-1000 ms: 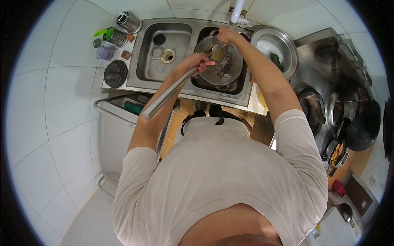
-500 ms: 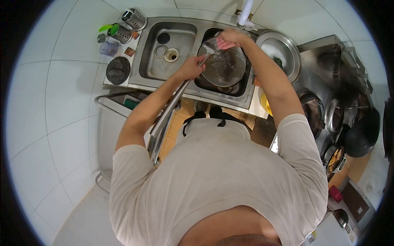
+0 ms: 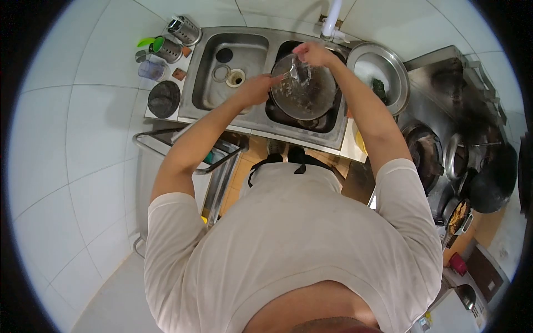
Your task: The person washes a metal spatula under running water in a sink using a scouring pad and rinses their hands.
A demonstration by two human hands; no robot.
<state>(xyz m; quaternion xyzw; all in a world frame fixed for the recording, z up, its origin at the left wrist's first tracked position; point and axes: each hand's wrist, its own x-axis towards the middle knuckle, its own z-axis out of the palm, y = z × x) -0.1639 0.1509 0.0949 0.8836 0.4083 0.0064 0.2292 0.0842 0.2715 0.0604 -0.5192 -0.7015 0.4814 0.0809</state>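
Note:
My left hand (image 3: 257, 90) is closed around the handle of a long metal wok spatula (image 3: 286, 75), just left of the wok. The spatula's head is over the wok, blurred by splashing water; most of the handle is hidden under my left forearm. My right hand (image 3: 314, 54) is raised over the far rim of the wok, below the tap, with its fingers loosely bent and nothing visible in them. The wide round wok (image 3: 304, 105) sits in the right sink basin with water in it.
The left basin (image 3: 208, 83) holds a metal ring and a dark disc by its drain. A white tap (image 3: 332, 22) stands behind. A large steel bowl (image 3: 397, 72) with greens is at right, beside the stove. Utensil holders (image 3: 166, 49) and a dark round object (image 3: 164, 100) stand left.
My right hand has lifted back toward the wall, away from the spatula head. The spatula's handle has swung from beside my left forearm to beneath it.

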